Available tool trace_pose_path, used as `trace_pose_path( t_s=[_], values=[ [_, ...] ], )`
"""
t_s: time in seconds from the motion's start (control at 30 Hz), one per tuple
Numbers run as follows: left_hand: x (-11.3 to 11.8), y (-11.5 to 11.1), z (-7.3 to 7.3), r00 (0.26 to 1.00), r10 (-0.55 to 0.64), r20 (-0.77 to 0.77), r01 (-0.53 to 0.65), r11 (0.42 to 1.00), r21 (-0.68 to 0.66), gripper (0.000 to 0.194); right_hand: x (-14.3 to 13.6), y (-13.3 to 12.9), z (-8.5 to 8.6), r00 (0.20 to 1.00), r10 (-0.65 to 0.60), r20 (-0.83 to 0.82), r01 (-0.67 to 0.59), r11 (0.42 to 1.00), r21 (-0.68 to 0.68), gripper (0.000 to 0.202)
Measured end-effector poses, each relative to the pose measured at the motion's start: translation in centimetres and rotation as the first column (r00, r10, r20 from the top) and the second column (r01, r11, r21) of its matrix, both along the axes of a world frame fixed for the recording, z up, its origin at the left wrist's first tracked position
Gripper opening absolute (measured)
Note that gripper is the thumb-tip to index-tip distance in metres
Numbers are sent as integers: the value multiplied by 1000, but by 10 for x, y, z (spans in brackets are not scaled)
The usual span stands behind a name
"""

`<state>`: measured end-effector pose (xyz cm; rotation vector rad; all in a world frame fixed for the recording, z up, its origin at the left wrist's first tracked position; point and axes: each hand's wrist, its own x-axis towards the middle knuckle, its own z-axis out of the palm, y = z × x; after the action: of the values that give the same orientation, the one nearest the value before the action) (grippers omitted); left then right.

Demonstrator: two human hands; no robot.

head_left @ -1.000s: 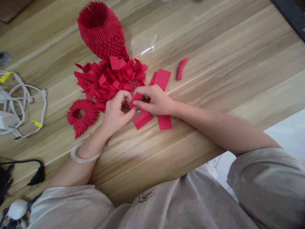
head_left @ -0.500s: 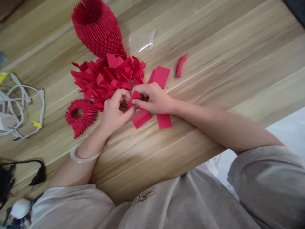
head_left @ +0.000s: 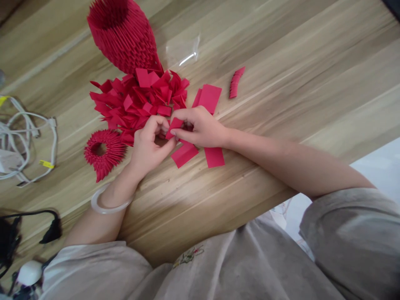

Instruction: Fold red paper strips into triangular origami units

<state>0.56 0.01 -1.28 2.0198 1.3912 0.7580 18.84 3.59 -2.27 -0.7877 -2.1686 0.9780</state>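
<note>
Between my hands is a small folded piece of red paper (head_left: pixel 175 127). My right hand (head_left: pixel 200 127) pinches it between thumb and fingers. My left hand (head_left: pixel 151 143) closes on its left end with thumb and forefinger; the other fingertips are partly hidden. Flat red paper slips (head_left: pixel 185 154) lie under and beside my right hand, with more red paper slips (head_left: pixel 210 98) just beyond it. A heap of folded red paper pieces (head_left: pixel 134 100) lies beyond my left hand. To its left sits a ring of interlocked red paper pieces (head_left: pixel 108 152).
A large red vase-shaped body of folded paper (head_left: pixel 128 39) stands behind the heap. A clear plastic bag (head_left: pixel 183 52) and a short curved red paper strip (head_left: pixel 236 82) lie on the wooden table (head_left: pixel 296 96). White cables (head_left: pixel 28 125) and a black plug (head_left: pixel 51 231) are at left.
The view has shifted slightly, so the things on the table appear a little further left and up. Both hands keep the same grip on the red paper.
</note>
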Motion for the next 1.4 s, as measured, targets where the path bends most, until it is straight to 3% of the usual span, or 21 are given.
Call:
trace_pose_path(
  t_s=[0.83,1.17,1.4],
  values=[
    [-3,2,-3,996,-51,74,53,998,-25,26,2,-1,6,1000,-3,25,4,1000,-25,14],
    [-4,4,-11,995,-56,88,49,996,76,30,1,-1,3,1000,10,21,-11,1000,17,14],
    [-2,3,-8,996,-53,70,47,995,87,30,1,0,1,1000,16,21,-16,1000,25,14]
  ],
)
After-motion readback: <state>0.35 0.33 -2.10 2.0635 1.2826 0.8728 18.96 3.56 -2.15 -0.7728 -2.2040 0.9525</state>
